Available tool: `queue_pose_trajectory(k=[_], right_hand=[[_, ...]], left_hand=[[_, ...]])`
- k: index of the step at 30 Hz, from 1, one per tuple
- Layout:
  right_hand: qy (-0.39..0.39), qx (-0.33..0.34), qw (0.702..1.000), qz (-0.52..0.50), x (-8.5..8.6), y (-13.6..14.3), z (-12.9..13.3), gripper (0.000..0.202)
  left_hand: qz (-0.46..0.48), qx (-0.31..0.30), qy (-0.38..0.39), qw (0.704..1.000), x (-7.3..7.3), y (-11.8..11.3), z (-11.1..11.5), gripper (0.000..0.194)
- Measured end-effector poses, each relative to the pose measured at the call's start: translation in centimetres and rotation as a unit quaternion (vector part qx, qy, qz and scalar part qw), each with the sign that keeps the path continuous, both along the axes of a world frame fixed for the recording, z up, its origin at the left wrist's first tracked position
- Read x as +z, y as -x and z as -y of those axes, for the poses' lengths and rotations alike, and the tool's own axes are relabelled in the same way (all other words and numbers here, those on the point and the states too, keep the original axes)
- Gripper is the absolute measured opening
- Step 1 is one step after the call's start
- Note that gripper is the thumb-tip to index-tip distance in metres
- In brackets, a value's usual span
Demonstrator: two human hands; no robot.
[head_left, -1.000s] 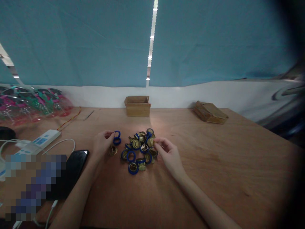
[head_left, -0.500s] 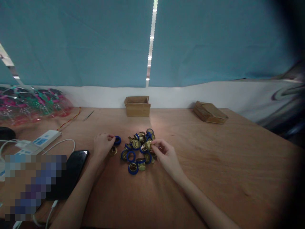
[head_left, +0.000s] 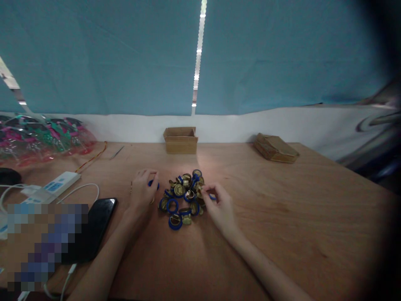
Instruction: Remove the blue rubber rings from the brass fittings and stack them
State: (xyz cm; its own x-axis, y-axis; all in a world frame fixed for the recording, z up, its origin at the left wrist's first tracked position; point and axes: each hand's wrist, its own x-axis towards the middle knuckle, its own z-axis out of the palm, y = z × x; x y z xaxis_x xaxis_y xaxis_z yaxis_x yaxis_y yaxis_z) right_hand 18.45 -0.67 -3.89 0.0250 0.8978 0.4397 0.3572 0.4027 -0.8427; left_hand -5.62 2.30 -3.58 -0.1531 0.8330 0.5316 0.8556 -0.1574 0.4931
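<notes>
A pile of gold round metal pieces and blue rings (head_left: pixel 172 205) lies mid-table. My left hand (head_left: pixel 142 190) is left of the pile, its thumb and forefinger apart beside a separate blue ring (head_left: pixel 151 183) that they partly cover. Just left of that hand is a thin gold piece (head_left: pixel 131 187), and the edge of another gold piece (head_left: pixel 152 200) shows under its fingers. At the pile's right edge, my right hand (head_left: pixel 221 205) pinches a gold round piece (head_left: pixel 199 190). Part of a blue ring (head_left: pixel 212 197) shows between the fingers of this hand.
An open cardboard box (head_left: pixel 181 146) stands at the back, with another cardboard box (head_left: pixel 276 148) to its right. On the left are a black phone (head_left: pixel 97 225), a white power strip (head_left: pixel 61 184) with cables, tweezers (head_left: pixel 117 152) and plastic-wrapped items (head_left: pixel 46 136).
My left hand has shifted right, and its fingers now cover more of the separate blue ring. My right hand has moved slightly right, and a blue ring shows between its fingers.
</notes>
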Motion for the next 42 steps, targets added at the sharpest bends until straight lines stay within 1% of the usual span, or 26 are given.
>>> queue_pose_trajectory(k=[1,3,5,6,8,10,13,16,19,21,22,24,29,32,37,42], right_hand=[[-0.02,-0.015,0.999,0.022,0.0,0.0,0.1,0.007],[-0.059,-0.031,0.996,0.056,0.2,0.0,0.3,0.005],[-0.098,-0.032,0.991,0.081,0.5,0.2,0.6,0.003],[-0.115,-0.026,0.989,0.09,0.6,0.3,0.8,0.004],[-0.144,-0.003,0.984,0.101,0.6,0.6,1.2,0.008],[-0.167,0.027,0.98,0.103,0.5,1.0,1.5,0.011],[-0.192,0.062,0.975,0.093,0.4,1.4,1.8,0.014],[-0.205,0.074,0.973,0.082,0.4,1.4,1.8,0.017],[-0.227,0.08,0.967,0.089,0.4,1.3,1.7,0.02],[-0.242,0.085,0.961,0.101,0.4,1.3,1.7,0.022],[-0.249,0.085,0.959,0.107,0.4,1.3,1.8,0.022],[-0.253,0.083,0.957,0.117,0.5,1.4,1.8,0.022],[-0.238,0.062,0.958,0.148,0.9,1.3,2.0,0.02],[-0.233,0.051,0.957,0.163,1.0,1.2,1.9,0.021],[-0.217,0.061,0.959,0.171,0.5,1.2,1.9,0.019],[-0.208,0.066,0.961,0.171,0.2,1.2,1.9,0.017]], left_hand=[[0.033,-0.032,-0.011,0.999,0.3,-1.1,0.6,0.022],[0.09,-0.111,0.015,0.99,0.8,-3.4,1.9,0.022],[0.137,-0.219,0.067,0.964,1.0,-5.5,3.3,0.023],[0.164,-0.258,0.092,0.947,0.9,-6.4,3.9,0.024],[0.225,-0.302,0.137,0.916,0.7,-7.6,4.7,0.028],[0.293,-0.317,0.166,0.887,0.3,-8.2,5.1,0.033],[0.368,-0.319,0.184,0.854,0.0,-8.3,4.8,0.036],[0.426,-0.311,0.194,0.827,-0.1,-8.1,4.4,0.036],[0.485,-0.301,0.207,0.794,-0.1,-8.1,4.1,0.035],[0.512,-0.299,0.22,0.775,0.0,-8.2,4.2,0.034],[0.517,-0.298,0.224,0.771,0.0,-8.2,4.2,0.033],[0.51,-0.293,0.219,0.778,0.2,-8.2,4.3,0.032],[0.468,-0.292,0.167,0.817,0.4,-7.8,4.4,0.028],[0.439,-0.299,0.143,0.835,0.3,-7.5,4.3,0.027],[0.389,-0.303,0.132,0.86,-0.2,-7.2,4.3,0.027],[0.348,-0.3,0.113,0.881,-0.1,-7.1,4.3,0.025]])
